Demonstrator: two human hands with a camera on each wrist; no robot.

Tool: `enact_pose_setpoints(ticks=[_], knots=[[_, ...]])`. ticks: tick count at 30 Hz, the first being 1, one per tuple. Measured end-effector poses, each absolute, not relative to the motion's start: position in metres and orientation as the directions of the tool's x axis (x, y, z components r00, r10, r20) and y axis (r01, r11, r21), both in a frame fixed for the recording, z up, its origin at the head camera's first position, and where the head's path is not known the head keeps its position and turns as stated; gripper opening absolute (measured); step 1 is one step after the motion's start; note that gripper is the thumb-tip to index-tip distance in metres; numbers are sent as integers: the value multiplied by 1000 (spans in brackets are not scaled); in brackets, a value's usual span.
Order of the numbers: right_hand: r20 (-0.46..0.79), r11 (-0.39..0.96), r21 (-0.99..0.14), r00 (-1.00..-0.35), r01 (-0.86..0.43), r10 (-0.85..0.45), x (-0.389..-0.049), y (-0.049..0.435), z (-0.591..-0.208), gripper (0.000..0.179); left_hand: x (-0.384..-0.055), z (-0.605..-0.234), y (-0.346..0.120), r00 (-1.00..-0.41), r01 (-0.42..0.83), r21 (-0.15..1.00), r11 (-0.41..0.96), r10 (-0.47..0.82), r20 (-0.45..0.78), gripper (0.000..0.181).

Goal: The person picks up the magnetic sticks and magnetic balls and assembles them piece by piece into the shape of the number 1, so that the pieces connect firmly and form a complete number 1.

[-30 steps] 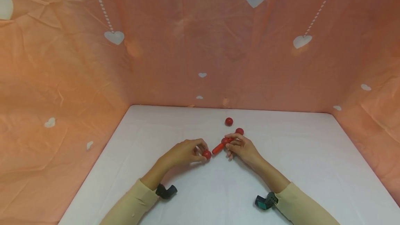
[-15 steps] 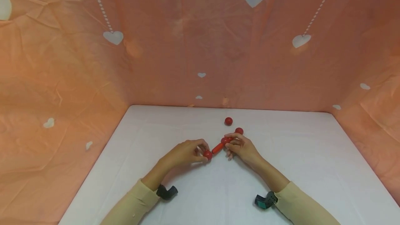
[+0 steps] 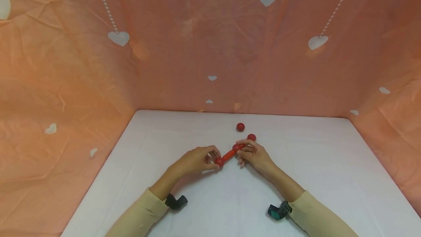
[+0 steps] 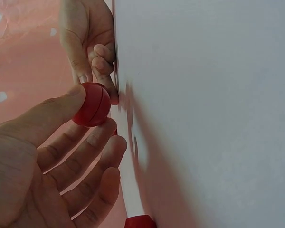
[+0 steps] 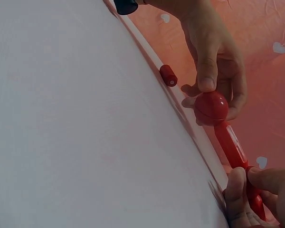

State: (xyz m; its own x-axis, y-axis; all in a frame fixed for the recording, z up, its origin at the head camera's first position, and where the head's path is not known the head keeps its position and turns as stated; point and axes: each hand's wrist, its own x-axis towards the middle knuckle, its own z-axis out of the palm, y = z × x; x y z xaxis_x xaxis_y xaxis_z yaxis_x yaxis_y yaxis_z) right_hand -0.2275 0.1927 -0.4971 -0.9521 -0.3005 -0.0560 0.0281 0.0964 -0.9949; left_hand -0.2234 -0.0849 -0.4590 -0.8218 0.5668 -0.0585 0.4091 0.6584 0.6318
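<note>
My left hand (image 3: 197,159) pinches a red ball (image 3: 219,162) between thumb and fingertips. A short red rod (image 3: 228,155) runs from this ball up to a second red ball (image 3: 236,147), which my right hand (image 3: 258,158) pinches. In the right wrist view the left-hand ball (image 5: 211,108) meets the end of the red rod (image 5: 231,145). Past the right fingertips, more of the red piece leads to a third ball (image 3: 251,137), partly covered by the hand. A seam line shows on the left-hand ball (image 4: 93,105) in the left wrist view.
A separate red ball (image 3: 240,127) lies farther back on the white table (image 3: 171,129). A red cylinder (image 5: 168,76) lies on the table in the right wrist view, beyond the left hand. An orange cloth (image 3: 184,46) with pale hearts surrounds the table's back and sides.
My left hand has moved its ball slightly right, closing the gap to the rod's end; the two now meet. The right hand stays in place, gripping the other ball.
</note>
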Motion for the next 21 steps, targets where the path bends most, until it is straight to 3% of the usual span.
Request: enact_pose_setpoints(ticks=[21], knots=[[-50, 69, -997, -953, 31, -299, -227, 193, -498, 46, -222, -452, -90, -827, 410, 626, 663, 560, -52, 31]])
